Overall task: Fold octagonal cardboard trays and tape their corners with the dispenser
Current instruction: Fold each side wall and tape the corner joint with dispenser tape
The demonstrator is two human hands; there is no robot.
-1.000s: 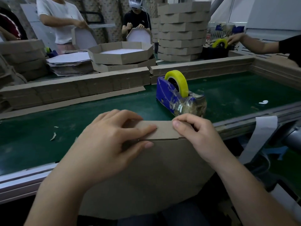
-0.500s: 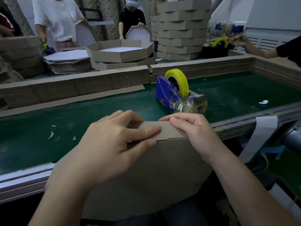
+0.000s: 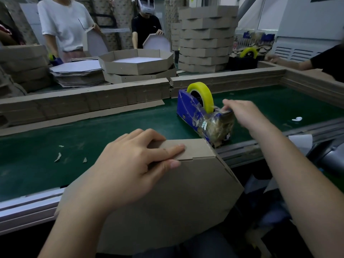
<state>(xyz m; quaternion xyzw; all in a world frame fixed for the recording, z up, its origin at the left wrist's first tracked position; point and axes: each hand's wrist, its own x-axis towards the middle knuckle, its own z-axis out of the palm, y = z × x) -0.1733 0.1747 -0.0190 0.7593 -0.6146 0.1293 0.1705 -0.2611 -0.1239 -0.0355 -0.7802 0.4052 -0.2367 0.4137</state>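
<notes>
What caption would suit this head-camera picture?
Left hand holds a folded cardboard tray while right hand reaches for the tape dispenser.

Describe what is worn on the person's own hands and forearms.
Nothing is worn: the left hand and right hand are bare, no gloves, rings or watch in view; short unpainted nails show on the left. The left forearm and right forearm are uncovered to the frame's edge; no sleeve shows.
</notes>
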